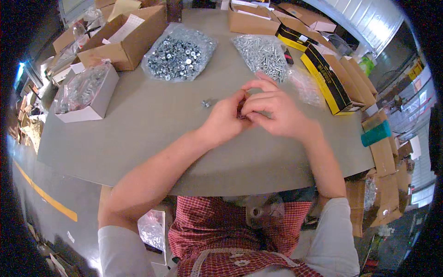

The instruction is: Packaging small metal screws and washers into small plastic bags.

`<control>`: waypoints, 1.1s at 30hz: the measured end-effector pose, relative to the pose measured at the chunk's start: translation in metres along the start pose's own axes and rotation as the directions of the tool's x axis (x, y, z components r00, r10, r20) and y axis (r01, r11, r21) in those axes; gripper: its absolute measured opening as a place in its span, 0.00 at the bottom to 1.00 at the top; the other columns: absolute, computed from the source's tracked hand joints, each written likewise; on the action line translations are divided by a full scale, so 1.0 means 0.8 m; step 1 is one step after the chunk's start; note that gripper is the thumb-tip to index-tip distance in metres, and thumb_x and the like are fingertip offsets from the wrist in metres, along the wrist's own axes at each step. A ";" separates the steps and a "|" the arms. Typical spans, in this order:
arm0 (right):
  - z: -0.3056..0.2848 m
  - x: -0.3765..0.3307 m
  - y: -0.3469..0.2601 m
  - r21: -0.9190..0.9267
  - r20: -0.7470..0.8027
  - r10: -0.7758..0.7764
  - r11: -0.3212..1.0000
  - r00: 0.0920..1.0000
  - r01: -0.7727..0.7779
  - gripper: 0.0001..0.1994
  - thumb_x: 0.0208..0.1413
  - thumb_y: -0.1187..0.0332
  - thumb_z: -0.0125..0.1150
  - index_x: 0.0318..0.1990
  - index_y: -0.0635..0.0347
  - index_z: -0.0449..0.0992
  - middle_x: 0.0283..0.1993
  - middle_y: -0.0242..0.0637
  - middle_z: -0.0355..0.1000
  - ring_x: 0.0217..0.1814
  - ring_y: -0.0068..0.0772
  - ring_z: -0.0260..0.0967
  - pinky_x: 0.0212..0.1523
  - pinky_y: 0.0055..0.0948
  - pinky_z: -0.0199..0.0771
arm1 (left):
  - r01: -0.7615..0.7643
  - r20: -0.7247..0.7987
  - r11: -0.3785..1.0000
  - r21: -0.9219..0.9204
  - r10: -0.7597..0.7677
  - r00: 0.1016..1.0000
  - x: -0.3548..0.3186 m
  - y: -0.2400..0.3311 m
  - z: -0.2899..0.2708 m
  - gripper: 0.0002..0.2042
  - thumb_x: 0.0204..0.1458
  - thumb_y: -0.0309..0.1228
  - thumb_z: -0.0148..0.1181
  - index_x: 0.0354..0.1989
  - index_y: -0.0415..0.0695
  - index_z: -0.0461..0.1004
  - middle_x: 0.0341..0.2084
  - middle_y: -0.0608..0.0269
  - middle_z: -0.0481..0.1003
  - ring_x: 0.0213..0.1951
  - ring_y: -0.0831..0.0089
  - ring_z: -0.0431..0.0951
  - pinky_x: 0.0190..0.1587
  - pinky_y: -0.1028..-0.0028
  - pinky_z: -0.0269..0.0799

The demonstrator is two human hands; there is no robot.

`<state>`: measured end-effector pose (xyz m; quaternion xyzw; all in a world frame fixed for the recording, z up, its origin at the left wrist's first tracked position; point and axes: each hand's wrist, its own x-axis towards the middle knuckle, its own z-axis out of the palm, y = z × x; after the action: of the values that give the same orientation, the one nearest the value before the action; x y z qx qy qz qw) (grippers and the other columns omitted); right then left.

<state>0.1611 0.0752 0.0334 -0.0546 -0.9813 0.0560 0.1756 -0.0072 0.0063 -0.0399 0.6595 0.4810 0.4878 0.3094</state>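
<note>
Over the middle of the grey table (138, 143), my left hand (224, 119) and my right hand (281, 112) meet at the fingertips. Both are closed in a pinch, around something small and dark that the fingers mostly hide. Just left of my left hand lies a small loose metal fastener (206, 103). Beyond it sits a clear plastic bag of short, round-headed metal fasteners (179, 56). Past my right hand lies a clear bag of long silver screws (261, 54), and a flatter clear plastic bag (305, 87) rests beside it.
A white box (99, 99) of bagged parts stands at the left, below an open cardboard box (113, 53). Black-and-yellow boxes (330, 83) line the right side. Another cardboard box (251, 21) is at the far edge. A teal cylinder (376, 133) sits off the right edge.
</note>
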 end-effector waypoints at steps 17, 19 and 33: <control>0.104 0.205 0.032 0.157 -0.024 0.085 0.984 0.996 -0.080 0.17 0.52 0.71 0.62 0.51 0.58 0.74 0.54 0.43 0.70 0.61 0.48 0.64 0.59 0.42 0.67 | -0.120 0.181 0.993 -0.024 0.122 0.976 -0.026 0.006 0.025 0.12 0.43 0.31 0.65 0.36 0.43 0.77 0.32 0.55 0.80 0.35 0.60 0.81 0.41 0.63 0.75; 0.125 0.221 0.033 -0.036 -0.021 -0.002 0.999 1.000 0.001 0.21 0.52 0.74 0.61 0.56 0.59 0.70 0.56 0.43 0.67 0.60 0.48 0.64 0.59 0.41 0.66 | -0.160 0.154 0.987 -0.020 0.161 0.975 -0.026 -0.001 0.032 0.11 0.42 0.31 0.65 0.35 0.44 0.77 0.31 0.53 0.79 0.35 0.56 0.81 0.40 0.62 0.76; 0.099 0.164 0.026 0.227 0.012 -0.017 0.974 1.000 0.013 0.15 0.48 0.84 0.53 0.42 0.59 0.78 0.42 0.38 0.75 0.44 0.38 0.73 0.45 0.32 0.72 | -0.208 0.248 0.978 0.002 0.201 0.948 -0.026 -0.005 0.038 0.09 0.41 0.32 0.62 0.30 0.42 0.76 0.26 0.51 0.78 0.32 0.51 0.80 0.38 0.56 0.75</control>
<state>0.0128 0.1048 0.0013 -0.0264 -0.9702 0.1666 0.1742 0.0185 -0.0098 -0.0609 0.7655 0.3747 0.4248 0.3052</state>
